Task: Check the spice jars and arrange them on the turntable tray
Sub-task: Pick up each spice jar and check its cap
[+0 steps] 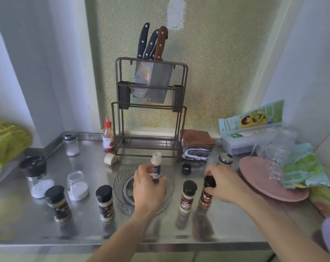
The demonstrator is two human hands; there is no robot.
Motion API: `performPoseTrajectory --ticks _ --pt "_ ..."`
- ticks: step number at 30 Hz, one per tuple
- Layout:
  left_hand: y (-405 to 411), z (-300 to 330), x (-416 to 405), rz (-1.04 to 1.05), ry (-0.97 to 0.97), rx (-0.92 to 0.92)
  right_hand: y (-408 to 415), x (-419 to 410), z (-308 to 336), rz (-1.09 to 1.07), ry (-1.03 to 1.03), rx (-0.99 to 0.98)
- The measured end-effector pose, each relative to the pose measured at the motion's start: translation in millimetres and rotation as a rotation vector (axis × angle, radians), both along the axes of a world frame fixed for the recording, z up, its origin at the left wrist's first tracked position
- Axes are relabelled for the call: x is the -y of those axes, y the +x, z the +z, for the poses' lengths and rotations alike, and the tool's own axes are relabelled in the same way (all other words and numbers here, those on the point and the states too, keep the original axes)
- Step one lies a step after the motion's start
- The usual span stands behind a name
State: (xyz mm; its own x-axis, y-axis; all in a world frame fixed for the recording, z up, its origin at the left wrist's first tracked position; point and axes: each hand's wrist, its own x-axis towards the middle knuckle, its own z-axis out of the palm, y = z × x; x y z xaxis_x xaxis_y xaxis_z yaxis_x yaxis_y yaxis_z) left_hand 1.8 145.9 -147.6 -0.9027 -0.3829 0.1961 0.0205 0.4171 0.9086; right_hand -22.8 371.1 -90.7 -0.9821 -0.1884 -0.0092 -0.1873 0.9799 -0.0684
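Note:
A clear round turntable tray (120, 183) sits at the centre of the steel counter. My left hand (148, 188) holds an uncapped spice jar (156, 166) upright over the tray's far side. Its black cap (186, 168) lies on the counter to the right. My right hand (225, 183) grips the black lid of an orange-spice jar (205, 198) standing right of the tray. Beside it stands another black-capped jar (187, 196). Left of the tray stand two more capped jars (105, 203) (58, 204).
A knife rack (151, 103) with cleavers stands behind the tray, with a red sauce bottle (108, 136) and folded cloths (197, 146) beside it. Salt jars (77, 186) (36, 176) (71, 145) stand at left. A pink plate (258, 178) with bags lies at right.

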Motion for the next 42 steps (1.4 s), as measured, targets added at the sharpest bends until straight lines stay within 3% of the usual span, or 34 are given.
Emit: performPoseTrajectory --ticks 6,13,17,22,25,29,32,36,42 --pt "-40.7 -0.6 -5.5 0.088 -0.053 0.046 -32.9 3.2 39.7 0.058 -0.107 -0.015" --pt "-75.8 -11.8 -12.0 0.097 -0.116 0.074 -132.1 41.0 -9.5 0.225 0.129 0.3" --pt "-83.7 -17.8 -11.0 0.094 -0.091 0.04 -149.4 48.3 -35.6 0.223 0.235 0.338" --pt "-79.4 -11.5 -5.7 0.091 -0.069 -0.045 -147.0 47.6 -32.5 0.192 0.105 0.201" --pt "-70.9 -2.5 -3.3 0.055 -0.049 -0.102 -131.6 49.8 -1.5 0.168 -0.179 0.098" --pt "-50.6 10.4 -1.4 -0.1 0.203 -0.084 -91.2 64.6 49.5 0.108 -0.808 0.173" --pt "-32.5 23.1 -0.9 -0.208 0.452 -0.075 -60.9 74.0 79.5 0.087 -1.011 0.144" --pt "-1.7 44.3 4.6 -0.302 0.645 -0.149 -27.5 81.5 105.4 0.116 -0.994 0.137" --pt "27.7 56.3 20.5 -0.455 0.974 -0.122 4.0 86.0 127.1 0.315 -0.764 0.191"
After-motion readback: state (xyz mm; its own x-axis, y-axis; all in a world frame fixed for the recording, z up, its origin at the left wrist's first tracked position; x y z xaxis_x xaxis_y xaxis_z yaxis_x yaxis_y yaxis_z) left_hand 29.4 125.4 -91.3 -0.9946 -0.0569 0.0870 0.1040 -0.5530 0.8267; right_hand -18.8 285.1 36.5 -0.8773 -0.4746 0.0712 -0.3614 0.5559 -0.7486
